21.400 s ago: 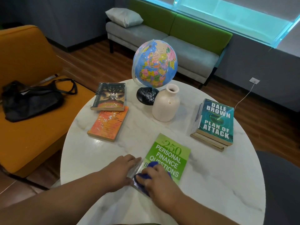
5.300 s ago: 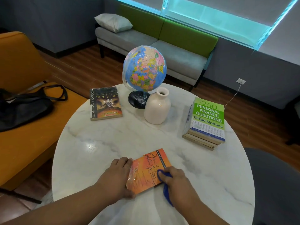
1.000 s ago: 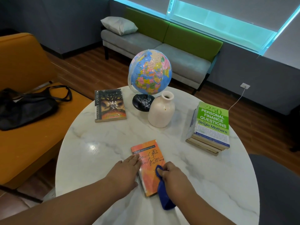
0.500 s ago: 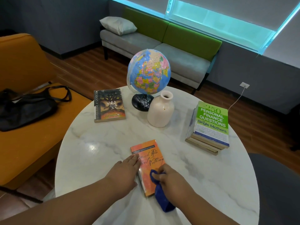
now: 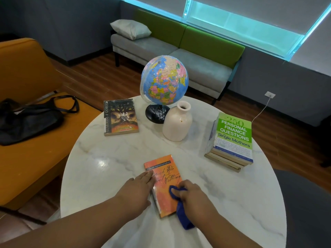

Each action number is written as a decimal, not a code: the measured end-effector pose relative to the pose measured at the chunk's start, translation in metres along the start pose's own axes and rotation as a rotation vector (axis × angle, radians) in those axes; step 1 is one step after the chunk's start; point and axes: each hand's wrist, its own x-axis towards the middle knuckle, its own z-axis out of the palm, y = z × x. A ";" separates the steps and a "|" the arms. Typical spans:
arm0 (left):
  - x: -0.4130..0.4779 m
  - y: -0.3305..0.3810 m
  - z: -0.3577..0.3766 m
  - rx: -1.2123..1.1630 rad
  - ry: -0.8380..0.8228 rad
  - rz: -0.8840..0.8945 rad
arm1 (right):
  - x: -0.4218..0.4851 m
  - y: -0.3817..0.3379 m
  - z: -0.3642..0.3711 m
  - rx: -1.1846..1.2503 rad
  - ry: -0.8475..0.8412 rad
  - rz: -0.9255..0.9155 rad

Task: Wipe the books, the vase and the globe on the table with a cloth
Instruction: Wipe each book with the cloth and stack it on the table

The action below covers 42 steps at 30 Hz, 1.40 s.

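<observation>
An orange book (image 5: 163, 179) lies on the round marble table (image 5: 111, 158) near its front edge. My left hand (image 5: 138, 190) rests flat on the book's left edge with straight fingers. My right hand (image 5: 192, 196) grips a blue cloth (image 5: 180, 210) and presses it on the book's lower right part. Behind stand a globe (image 5: 164, 80) on a black base and a cream vase (image 5: 177, 122). A dark book (image 5: 120, 117) lies at the back left. A green book (image 5: 232, 135) tops a stack at the right.
An orange chair (image 5: 30, 154) with a black bag (image 5: 26, 119) stands to the left of the table. A grey and green sofa (image 5: 179, 49) with a pillow is behind it. A dark seat (image 5: 308, 203) sits at the right.
My right hand has slid the blue cloth a little up and left over the orange book's cover. My left hand has stayed on the book's left edge.
</observation>
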 end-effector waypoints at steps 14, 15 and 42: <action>0.006 -0.026 -0.021 -0.215 0.057 -0.066 | 0.022 0.001 0.004 -0.146 0.059 -0.064; 0.006 -0.027 -0.020 -0.201 0.057 -0.065 | 0.026 -0.003 0.005 -0.076 0.050 -0.018; 0.019 -0.026 -0.022 -0.060 -0.012 -0.061 | 0.076 -0.024 0.016 -0.120 -0.068 -0.267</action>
